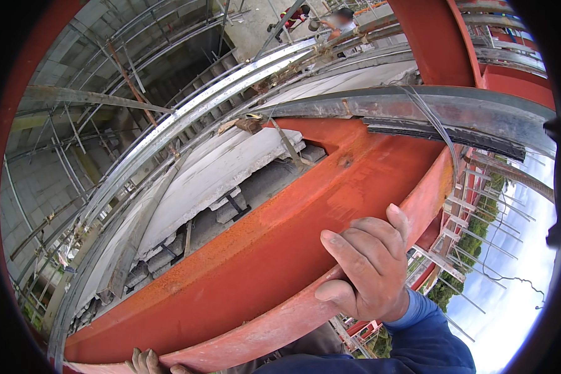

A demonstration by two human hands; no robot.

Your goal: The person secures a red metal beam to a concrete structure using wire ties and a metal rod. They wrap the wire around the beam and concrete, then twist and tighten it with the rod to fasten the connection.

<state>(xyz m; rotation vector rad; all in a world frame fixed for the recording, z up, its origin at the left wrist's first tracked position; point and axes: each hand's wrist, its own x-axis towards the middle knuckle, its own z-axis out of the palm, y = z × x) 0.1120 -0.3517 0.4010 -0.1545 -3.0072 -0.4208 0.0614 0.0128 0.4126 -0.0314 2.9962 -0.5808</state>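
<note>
A large red-orange steel beam (274, 240) runs across in front of me, from the lower left up to the right. My right hand (371, 268) hooks over its near flange, thumb and fingers bent around the edge, below a blue sleeve. Farther left along that same edge, the fingertips of my left hand (148, 363) curl over the flange; the rest of that hand is cut off or hidden. Beyond the beam lie pale concrete slabs (199, 193) with a broken, ragged edge.
A grey metal channel (455, 112) crosses the beam's far end, tied with wire (431, 115). A red column (433, 43) rises behind. Scaffold pipes and a deep opening (184, 68) lie left. Two people (340, 23) are below at the top. Sky and trees show right.
</note>
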